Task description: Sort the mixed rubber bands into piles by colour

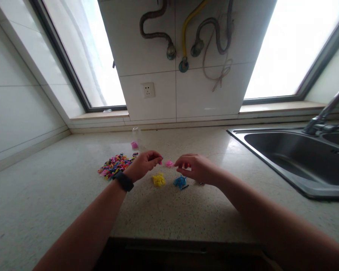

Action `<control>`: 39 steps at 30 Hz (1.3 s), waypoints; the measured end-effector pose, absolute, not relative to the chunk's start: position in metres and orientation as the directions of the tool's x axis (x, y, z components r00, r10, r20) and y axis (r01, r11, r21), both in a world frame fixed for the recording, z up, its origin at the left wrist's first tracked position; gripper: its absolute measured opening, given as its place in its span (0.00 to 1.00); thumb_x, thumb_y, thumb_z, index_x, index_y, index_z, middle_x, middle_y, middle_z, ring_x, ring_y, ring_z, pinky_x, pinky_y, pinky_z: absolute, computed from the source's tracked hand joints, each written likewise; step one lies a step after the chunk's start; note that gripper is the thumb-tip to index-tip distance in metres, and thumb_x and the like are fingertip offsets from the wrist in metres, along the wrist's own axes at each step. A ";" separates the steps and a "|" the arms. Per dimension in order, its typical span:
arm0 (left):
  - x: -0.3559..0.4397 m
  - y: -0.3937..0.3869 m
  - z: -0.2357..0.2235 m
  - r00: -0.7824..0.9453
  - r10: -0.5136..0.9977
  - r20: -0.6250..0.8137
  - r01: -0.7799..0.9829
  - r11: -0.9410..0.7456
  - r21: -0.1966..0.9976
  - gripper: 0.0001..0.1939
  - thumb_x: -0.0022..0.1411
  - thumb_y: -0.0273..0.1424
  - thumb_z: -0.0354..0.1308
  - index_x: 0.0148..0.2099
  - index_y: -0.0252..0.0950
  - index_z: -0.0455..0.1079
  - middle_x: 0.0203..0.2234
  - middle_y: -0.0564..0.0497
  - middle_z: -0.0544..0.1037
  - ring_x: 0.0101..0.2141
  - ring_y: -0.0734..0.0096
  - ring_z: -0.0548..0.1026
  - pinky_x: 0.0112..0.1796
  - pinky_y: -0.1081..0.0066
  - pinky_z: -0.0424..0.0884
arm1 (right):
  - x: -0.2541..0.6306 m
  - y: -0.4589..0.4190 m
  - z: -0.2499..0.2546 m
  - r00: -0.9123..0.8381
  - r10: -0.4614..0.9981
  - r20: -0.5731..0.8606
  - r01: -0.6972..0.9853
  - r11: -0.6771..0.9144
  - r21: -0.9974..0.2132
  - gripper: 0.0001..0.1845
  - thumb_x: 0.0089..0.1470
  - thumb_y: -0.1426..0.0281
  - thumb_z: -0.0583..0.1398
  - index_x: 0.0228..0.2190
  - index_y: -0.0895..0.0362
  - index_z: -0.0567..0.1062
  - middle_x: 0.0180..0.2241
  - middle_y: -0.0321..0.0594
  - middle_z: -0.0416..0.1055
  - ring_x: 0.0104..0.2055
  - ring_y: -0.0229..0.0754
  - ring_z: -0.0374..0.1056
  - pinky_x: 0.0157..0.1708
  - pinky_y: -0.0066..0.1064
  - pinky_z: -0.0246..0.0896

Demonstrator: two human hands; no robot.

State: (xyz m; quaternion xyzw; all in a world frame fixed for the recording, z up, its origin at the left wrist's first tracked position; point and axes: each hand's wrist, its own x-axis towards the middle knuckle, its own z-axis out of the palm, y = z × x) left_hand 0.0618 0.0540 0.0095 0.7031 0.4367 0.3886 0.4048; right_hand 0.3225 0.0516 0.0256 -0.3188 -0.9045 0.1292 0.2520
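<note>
My left hand (145, 164), with a dark band on its wrist, pinches a small pink piece (160, 162) between thumb and fingertips. My right hand (197, 168) hovers with thumb and fingers apart beside a small pink pile (169, 163); a bit of red shows behind its fingers. Nearer to me lie a yellow pile (158, 180) and a blue pile (180, 182), with a short dark piece (185, 187) by the blue one. Left of my left hand spreads a larger mixed-colour heap (114, 166) of small pieces, which look like little elastic bands.
Behind the heap are a clear plastic container (136, 136) and a pink item (134, 145). A steel sink (282, 162) with a tap (318, 122) is set into the speckled counter (59, 199) at right. Hoses (186, 30) hang on the tiled wall above a socket (148, 90).
</note>
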 end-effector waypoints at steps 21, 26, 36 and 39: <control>0.096 0.042 0.010 0.272 0.936 0.221 0.096 -0.255 0.962 0.16 0.62 0.42 0.62 0.40 0.31 0.73 0.27 0.51 0.76 0.25 0.77 0.67 0.27 0.74 0.64 | 0.307 0.048 0.019 -0.466 0.726 0.506 0.490 0.688 -0.536 0.05 0.56 0.67 0.63 0.31 0.55 0.77 0.26 0.34 0.72 0.27 0.34 0.64 0.28 0.27 0.55; 0.095 0.039 0.013 0.261 0.941 0.215 0.057 -0.238 0.970 0.16 0.62 0.41 0.62 0.40 0.30 0.73 0.30 0.47 0.79 0.25 0.76 0.68 0.27 0.74 0.64 | 0.313 0.050 0.023 -0.416 0.738 0.531 0.386 0.672 -0.632 0.09 0.57 0.64 0.62 0.31 0.57 0.77 0.24 0.34 0.70 0.25 0.33 0.61 0.27 0.27 0.56; 0.093 0.035 0.014 0.275 0.939 0.206 0.000 -0.215 0.977 0.16 0.61 0.38 0.64 0.45 0.31 0.75 0.35 0.44 0.82 0.27 0.76 0.69 0.29 0.73 0.66 | 0.319 0.044 0.039 -0.399 0.813 0.424 0.090 0.495 -0.864 0.15 0.56 0.57 0.62 0.31 0.58 0.76 0.24 0.35 0.70 0.23 0.32 0.61 0.23 0.27 0.58; 0.092 0.033 0.016 0.283 0.935 0.212 -0.031 -0.212 0.977 0.15 0.61 0.37 0.64 0.45 0.32 0.75 0.36 0.44 0.82 0.27 0.76 0.69 0.29 0.73 0.66 | 0.321 0.042 0.044 -0.413 0.812 0.413 0.016 0.459 -0.888 0.16 0.55 0.56 0.63 0.32 0.58 0.76 0.25 0.36 0.72 0.24 0.32 0.63 0.24 0.27 0.60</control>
